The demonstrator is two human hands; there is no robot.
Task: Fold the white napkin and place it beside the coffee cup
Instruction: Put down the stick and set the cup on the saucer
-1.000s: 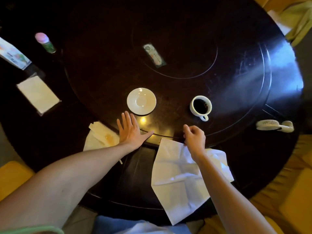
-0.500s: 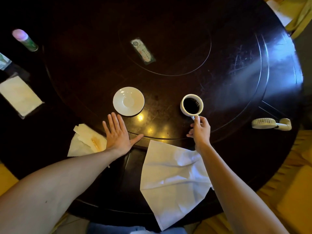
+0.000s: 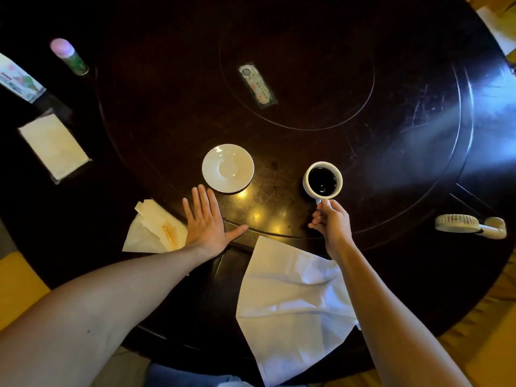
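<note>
Since the white napkin [image 3: 290,303] lies open and flat at the near edge of the round dark table [image 3: 391,135], with one corner hanging off the near side, the folding is not done yet. It has some wrinkles, so it would be good to smooth it flat first, then bring one side over to meet the other and press the fold down. Two hands would do this best, one to hold the napkin and one to fold. Right now neither hand is on it. The right arm reaches over the right side of the napkin, and the right hand [image 3: 332,224] is closed on the handle of the coffee cup [image 3: 323,180], which is full of dark coffee. The cup should be moved slowly and kept level, or the coffee may spill on the white cloth. The left hand [image 3: 206,222] is to the left of the napkin, open and flat on the table, palm down, with the fingers spread and the thumb pointing right. It looks like it is just resting there. Beside it, on the left, is a used paper napkin [image 3: 153,233] with a yellow stain. A little farther off, just past the left fingers, sits an empty white saucer [image 3: 227,168], to the left of the cup.
</note>
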